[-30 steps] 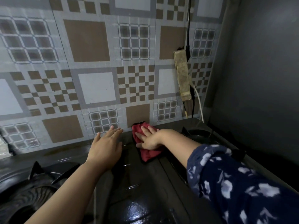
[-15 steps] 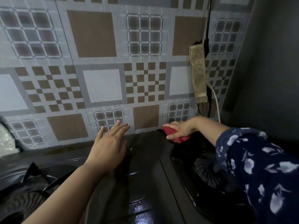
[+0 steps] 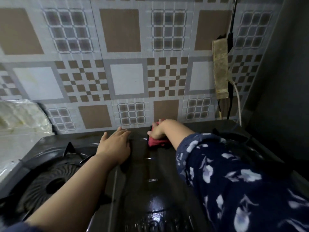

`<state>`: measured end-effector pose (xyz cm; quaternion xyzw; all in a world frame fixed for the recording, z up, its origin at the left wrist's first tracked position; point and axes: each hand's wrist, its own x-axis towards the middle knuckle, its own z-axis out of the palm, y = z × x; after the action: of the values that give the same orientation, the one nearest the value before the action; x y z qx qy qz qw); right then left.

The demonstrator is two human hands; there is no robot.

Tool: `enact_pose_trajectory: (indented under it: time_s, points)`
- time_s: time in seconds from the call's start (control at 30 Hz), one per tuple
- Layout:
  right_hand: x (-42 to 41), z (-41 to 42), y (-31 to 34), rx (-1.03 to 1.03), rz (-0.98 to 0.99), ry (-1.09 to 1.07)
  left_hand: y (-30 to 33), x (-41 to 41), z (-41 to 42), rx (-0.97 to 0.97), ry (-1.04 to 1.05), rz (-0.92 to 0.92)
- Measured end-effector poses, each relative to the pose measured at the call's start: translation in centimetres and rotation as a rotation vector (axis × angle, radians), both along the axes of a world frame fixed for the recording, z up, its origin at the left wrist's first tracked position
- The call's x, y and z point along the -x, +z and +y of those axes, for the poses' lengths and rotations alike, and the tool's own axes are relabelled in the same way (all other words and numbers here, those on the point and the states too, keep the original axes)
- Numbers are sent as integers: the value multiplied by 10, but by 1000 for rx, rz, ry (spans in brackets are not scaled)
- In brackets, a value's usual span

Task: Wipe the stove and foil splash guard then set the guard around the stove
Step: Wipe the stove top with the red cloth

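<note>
A black two-burner gas stove (image 3: 150,181) fills the lower half of the view, its top wet and shiny. My right hand (image 3: 158,130) presses a red cloth (image 3: 155,142) onto the stove's back middle, close to the wall. My left hand (image 3: 115,144) lies flat with fingers spread on the stove top, just left of the cloth. The left burner (image 3: 51,181) shows in full. My flowered sleeve hides most of the right burner (image 3: 234,139). A crinkled, shiny sheet (image 3: 21,118), possibly the foil guard, leans against the wall at the far left.
The tiled wall (image 3: 127,77) stands right behind the stove. A dirty power strip (image 3: 220,67) with cables hangs on it at the right, above the right burner. A dark grey panel (image 3: 280,81) closes off the right side.
My right hand slid the red cloth from the back right corner to the back middle of the stove. My left hand stayed flat on the top. The view shifted right and down.
</note>
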<state>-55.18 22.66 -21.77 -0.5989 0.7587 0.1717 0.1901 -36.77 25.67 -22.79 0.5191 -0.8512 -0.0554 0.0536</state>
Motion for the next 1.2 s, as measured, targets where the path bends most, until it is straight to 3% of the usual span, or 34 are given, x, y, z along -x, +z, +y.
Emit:
enact_pose_trajectory:
  time_s: [0.27, 0.63, 0.77, 0.93, 1.2]
  points:
    - [-71, 89, -25, 339, -170, 140, 7, -39, 55, -11, 12, -22]
    - [-135, 208, -28, 353, -167, 21, 8, -84, 116, 24, -113, 98]
    - [-132, 216, -13, 752, -65, 23, 1, -100, 127, 38, -121, 112]
    - [-139, 203, -36, 481, -89, 9, -5, -118, 125, 68, -80, 131]
    - [-135, 152, -37, 468, -87, 73, 2, -124, 98, 44, -76, 159]
